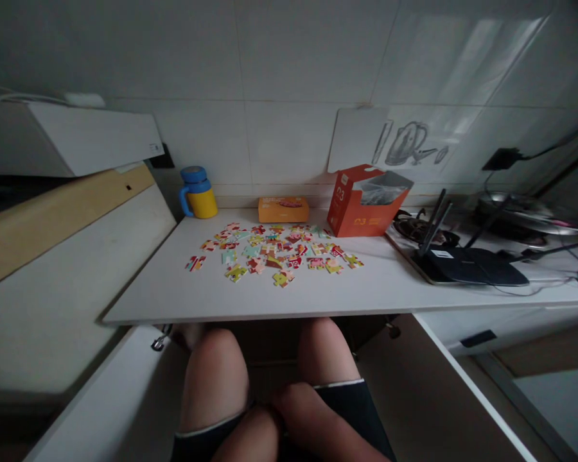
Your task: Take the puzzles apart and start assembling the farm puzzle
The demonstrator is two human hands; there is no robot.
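Both hands rest in my lap below the table edge, close together between my thighs. My left hand (264,416) is mostly in shadow, its fingers hidden. My right hand (291,399) lies beside it, and its fingers are too dark to make out. Beyond them, many colourful jigsaw puzzle pieces (273,261) lie scattered on the white table (250,301), apart from both hands. A yellow-and-green piece (283,278) is among the nearest to me, and a red-and-white piece (194,263) lies at the left of the spread.
Behind the pieces stand an orange box (284,210), a blue-and-yellow mug (199,194) and a larger open red box (361,208) with clear plastic inside. A black router (474,264) with antennas sits at the right, near cables. Open cabinet doors (443,391) flank my legs.
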